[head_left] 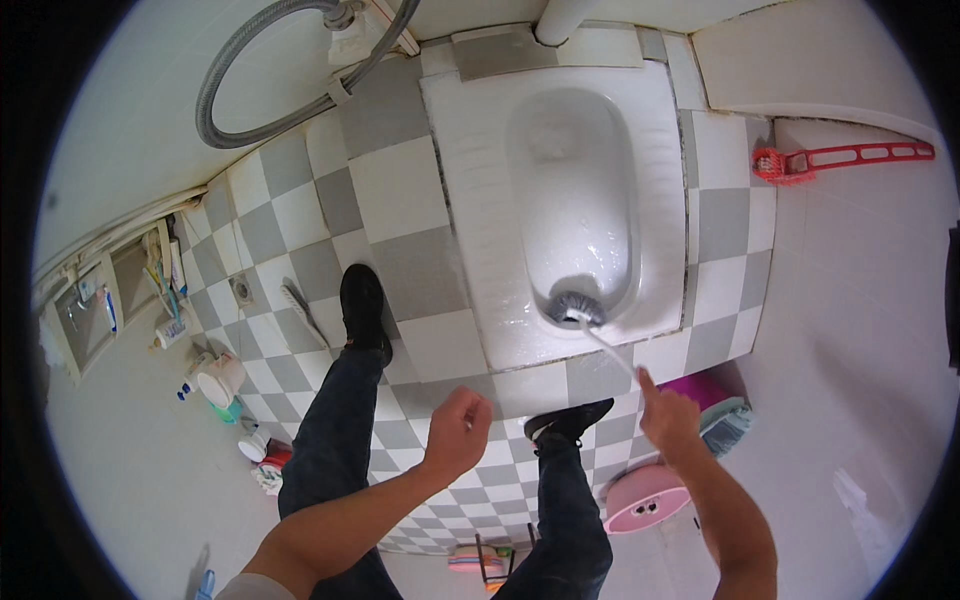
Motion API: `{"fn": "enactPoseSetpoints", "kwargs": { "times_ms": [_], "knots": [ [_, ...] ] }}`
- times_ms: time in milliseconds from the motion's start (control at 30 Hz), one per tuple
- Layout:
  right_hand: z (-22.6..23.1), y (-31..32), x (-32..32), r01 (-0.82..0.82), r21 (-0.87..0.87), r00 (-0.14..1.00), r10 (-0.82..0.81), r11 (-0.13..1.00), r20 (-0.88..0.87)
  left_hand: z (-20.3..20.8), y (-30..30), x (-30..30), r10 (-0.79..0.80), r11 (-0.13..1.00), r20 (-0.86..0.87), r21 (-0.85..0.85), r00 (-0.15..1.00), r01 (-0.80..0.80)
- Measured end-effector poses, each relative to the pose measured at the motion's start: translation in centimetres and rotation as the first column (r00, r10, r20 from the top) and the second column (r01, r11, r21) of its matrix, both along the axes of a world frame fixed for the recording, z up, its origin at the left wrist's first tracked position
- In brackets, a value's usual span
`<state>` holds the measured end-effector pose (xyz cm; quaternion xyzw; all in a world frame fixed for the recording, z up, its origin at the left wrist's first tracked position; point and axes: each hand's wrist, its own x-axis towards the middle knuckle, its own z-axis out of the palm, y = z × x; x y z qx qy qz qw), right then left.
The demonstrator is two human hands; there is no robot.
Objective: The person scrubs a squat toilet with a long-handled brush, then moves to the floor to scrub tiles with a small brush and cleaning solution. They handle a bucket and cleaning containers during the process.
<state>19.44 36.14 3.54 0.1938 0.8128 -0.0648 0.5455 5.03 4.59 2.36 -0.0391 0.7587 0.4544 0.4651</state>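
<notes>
Your right grip (672, 418): got hold of brush (594, 334), long axis slanting forward-left, head down in squat toilet (660, 200). Left grip (460, 430): loosely clenched, off toilet's near-left corner.

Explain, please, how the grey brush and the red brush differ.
The grey brush has grey bristles and a pale handle; the red brush is red from head to handle.
The grey brush's handle is a plain slim rod, while the red brush's has long cut-outs.
The grey brush is in the right hand, head in the toilet pan; the red brush is in neither hand.
Both have long handles.
</notes>
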Motion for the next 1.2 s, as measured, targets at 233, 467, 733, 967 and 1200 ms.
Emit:
{"fn": "enactPoseSetpoints", "kwargs": {
  "times_ms": [233, 467, 733, 967, 1200],
  "knots": [
    [-5.4, -2.1, -14.5, 0.123, 0.012, 0.920, -0.110, 0.992, -0.377, -0.3, 0.5, -0.5, 0.136, 0.991, 0.032, 0.011, 0.990, -0.137],
    [-2.3, -4.3, -8.9, 0.135, -0.139, 0.951, -0.168, 0.981, -0.258, 0.5, 0.5, -1.3, 0.174, 0.983, 0.021, 0.061, 0.984, -0.175],
    [-0.1, 6.2, -7.4, -0.409, 0.264, 0.846, 0.472, 0.873, -0.250, 0.8, 0.5, -3.4, 0.238, 0.968, 0.055, 0.066, 0.970, -0.242],
    [-3.0, 8.7, -30.0, -0.484, 0.562, 0.692, 0.686, 0.670, -0.222, 1.7, 0.3, -4.5, 0.224, 0.972, -0.013, 0.079, 0.975, -0.222],
    [-0.6, 5.5, -15.6, -0.304, 0.295, 0.952, 0.300, 0.906, 0.062, 1.3, -0.3, -4.6, 0.318, 0.942, 0.030, 0.105, 0.947, -0.320]
  ]
}}
